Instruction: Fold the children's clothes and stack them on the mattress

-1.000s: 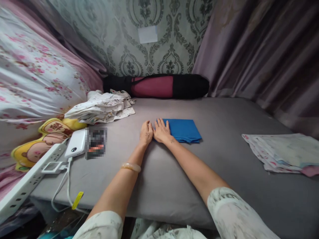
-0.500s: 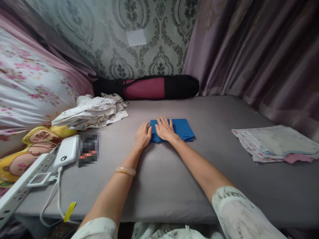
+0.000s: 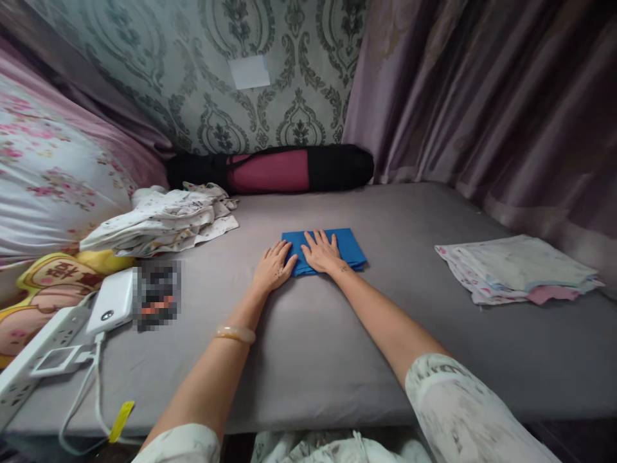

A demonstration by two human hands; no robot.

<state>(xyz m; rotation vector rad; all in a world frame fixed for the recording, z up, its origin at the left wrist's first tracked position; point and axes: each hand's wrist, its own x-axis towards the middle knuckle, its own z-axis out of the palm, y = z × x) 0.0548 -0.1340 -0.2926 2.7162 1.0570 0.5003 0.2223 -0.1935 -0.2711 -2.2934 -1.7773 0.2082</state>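
A folded blue cloth [image 3: 351, 247] lies flat on the grey sheet of the bed [image 3: 328, 360], in the middle of the view. Across its left half my right hand [image 3: 322, 252] rests palm down, fingers spread. My left hand [image 3: 274, 265] lies at the cloth's left edge, its fingers stretched out and the thumb touching the cloth. Neither hand grips anything. The underside of the cloth and its inner layers are hidden.
Folded clothes [image 3: 515, 267] are stacked at right, a loose pile of white clothes [image 3: 164, 215] at left. A black and red long bag [image 3: 270, 170] lies along the wall. A power bank [image 3: 113, 299], power strip [image 3: 41, 357] and cables occupy the left edge.
The view has turned slightly right, so everything sits further left in it. My left hand's fingers have spread somewhat, its thumb now apart. The cloth stays folded under my right hand.
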